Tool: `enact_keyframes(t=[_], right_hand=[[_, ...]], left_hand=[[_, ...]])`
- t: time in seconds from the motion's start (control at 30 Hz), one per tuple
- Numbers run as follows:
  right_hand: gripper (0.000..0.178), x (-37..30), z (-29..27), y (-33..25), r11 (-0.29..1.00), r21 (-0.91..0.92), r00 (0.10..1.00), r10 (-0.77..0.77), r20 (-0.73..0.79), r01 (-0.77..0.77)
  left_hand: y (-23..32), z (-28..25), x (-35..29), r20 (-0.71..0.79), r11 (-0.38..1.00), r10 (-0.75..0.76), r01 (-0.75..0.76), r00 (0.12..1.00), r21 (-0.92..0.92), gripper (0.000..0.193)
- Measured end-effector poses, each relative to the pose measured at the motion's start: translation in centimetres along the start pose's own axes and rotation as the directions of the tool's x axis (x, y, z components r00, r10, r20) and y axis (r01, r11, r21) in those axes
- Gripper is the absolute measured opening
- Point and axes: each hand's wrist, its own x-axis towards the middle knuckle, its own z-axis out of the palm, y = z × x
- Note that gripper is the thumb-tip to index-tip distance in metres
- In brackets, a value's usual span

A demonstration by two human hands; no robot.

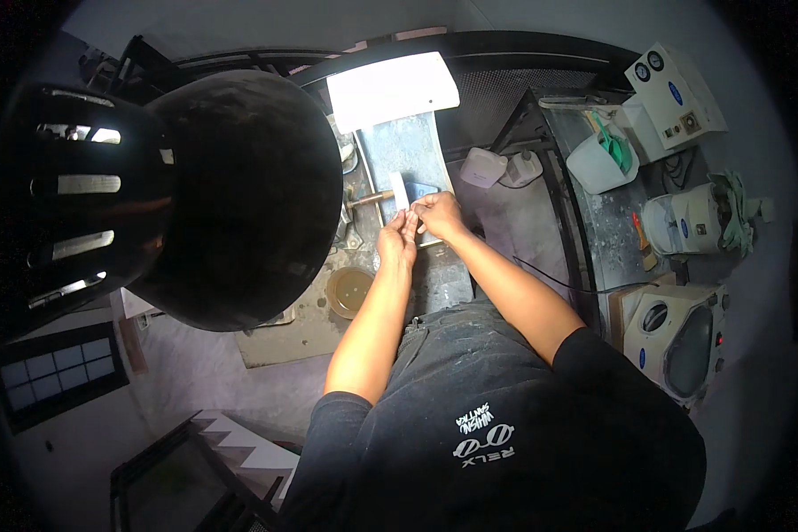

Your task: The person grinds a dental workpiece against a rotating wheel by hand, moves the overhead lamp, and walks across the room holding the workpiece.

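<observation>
My left hand (397,239) and my right hand (439,215) meet over the near end of a metal tray (390,146). The fingertips of both are pinched together, and whatever sits between them is too small to make out. Just beyond the left fingertips stands a narrow white strip (399,189); I cannot tell whether the fingers touch it. A flat blue piece (421,190) lies beside it, near my right fingers. A brown wooden handle (371,199) points in from the left, its far end meeting the white strip.
A large black lamp shade (239,199) fills the left side. A bright white panel (394,89) spans the tray's far end. Left of my forearm sits a round bowl of brownish liquid (350,291). On the right bench are a white tub (601,164), a bucket (683,226) and boxy machines (678,341).
</observation>
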Motion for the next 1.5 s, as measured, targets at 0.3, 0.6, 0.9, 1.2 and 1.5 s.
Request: enact_keyframes(t=[0.3, 0.6, 0.9, 1.2, 1.5], right_hand=[[0.012, 0.0, 0.1, 0.0, 1.0, -0.011, 1.0, -0.014, 0.002, 0.014], [0.014, -0.7, 0.0, -0.5, 0.996, -0.093, 1.0, -0.012, 0.003, 0.012], [0.015, -1.3, 0.1, -1.0, 0.994, -0.101, 0.999, -0.038, 0.02, 0.039], [0.015, -1.4, 0.2, -0.3, 1.0, -0.015, 1.0, -0.011, 0.021, 0.011], [0.013, -1.2, 0.3, -0.3, 0.999, 0.034, 1.0, 0.01, 0.018, -0.011]], left_hand=[[0.3, -0.3, 0.6, -0.015, 1.0, -0.005, 0.005, 1.0, 0.018, 0.012], [0.6, 0.0, 0.5, -0.03, 0.998, 0.006, -0.004, 1.0, 0.069, 0.014], [0.9, -0.6, 1.1, -0.02, 0.991, -0.009, 0.012, 1.0, 0.13, 0.012], [1.1, -0.6, 1.1, -0.058, 0.992, 0.05, -0.043, 0.997, 0.116, 0.012], [1.1, -0.3, 1.0, -0.052, 0.98, 0.075, -0.064, 0.996, 0.188, 0.009]])
